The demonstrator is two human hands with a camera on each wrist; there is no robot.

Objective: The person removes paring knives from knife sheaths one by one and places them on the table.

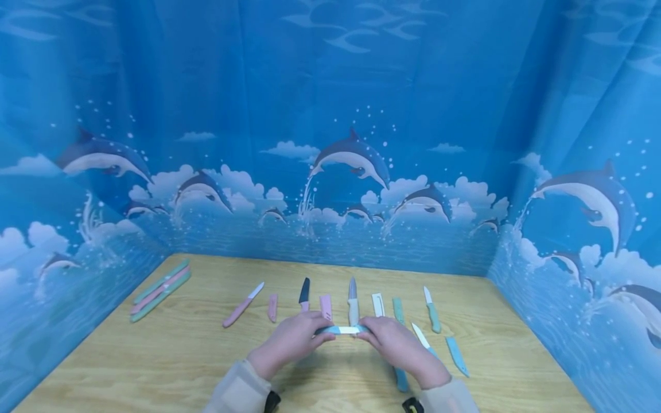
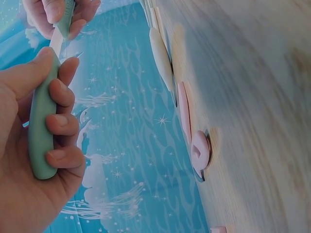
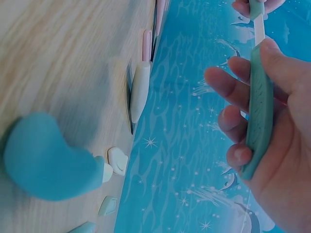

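Observation:
In the head view my left hand [image 1: 291, 339] and right hand [image 1: 397, 339] meet over the table's front middle. My left hand grips the green-blue handle [image 2: 43, 131] of a small knife, fingers wrapped round it in the left wrist view. My right hand holds a matching slotted sheath [image 3: 261, 109] between thumb and fingers. A stretch of white blade [image 1: 348, 330] shows between the two; its tip is hidden inside the sheath. Behind the hands lie a white-handled knife [image 1: 353, 307] and a pink sheath [image 1: 326, 307]. A blue handle [image 1: 401, 380] lies below my right forearm.
A pink knife [image 1: 237, 313], a pink sheath [image 1: 272, 308] and a black-bladed knife [image 1: 304, 291] lie left of centre. Rightward are a white sheath [image 1: 378, 304], green sheath [image 1: 398, 310], green knife [image 1: 432, 315] and blue sheath [image 1: 457, 357]. Green and pink sheathed knives [image 1: 161, 291] sit far left.

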